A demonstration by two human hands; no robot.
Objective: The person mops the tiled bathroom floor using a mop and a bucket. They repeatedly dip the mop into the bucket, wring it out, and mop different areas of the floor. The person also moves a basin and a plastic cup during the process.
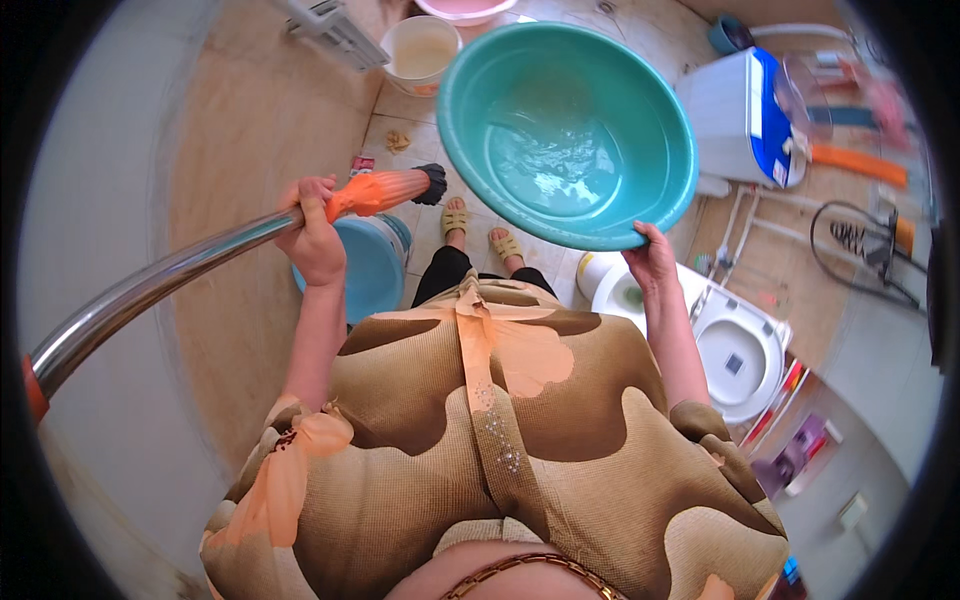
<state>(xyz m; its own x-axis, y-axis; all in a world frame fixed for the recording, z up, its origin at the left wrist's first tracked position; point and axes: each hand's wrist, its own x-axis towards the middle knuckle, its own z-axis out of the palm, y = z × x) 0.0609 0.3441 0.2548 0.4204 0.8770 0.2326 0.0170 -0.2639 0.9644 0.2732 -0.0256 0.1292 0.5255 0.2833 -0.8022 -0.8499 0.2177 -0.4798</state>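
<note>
My left hand (315, 244) is wrapped around a mop near its orange plastic collar (367, 195). The mop's shiny metal handle (165, 281) runs out to the left rim of the view, and its dark head (432, 184) points toward the basin without touching it. My right hand (655, 255) grips the near-right rim of a large teal plastic basin (645, 150), thumb over the edge. The basin is tilted, with a little shallow water in its bottom. Below my left hand stands a light-blue bucket (367, 262); my forearm partly covers it.
A white bucket (424, 56) and a pink basin (465, 7) stand beyond on the tiled floor (397, 124). To the right are a white toilet (739, 360) and a white-and-blue container (720, 112). A crumpled yellowish scrap (397, 141) lies near my sandals (506, 244).
</note>
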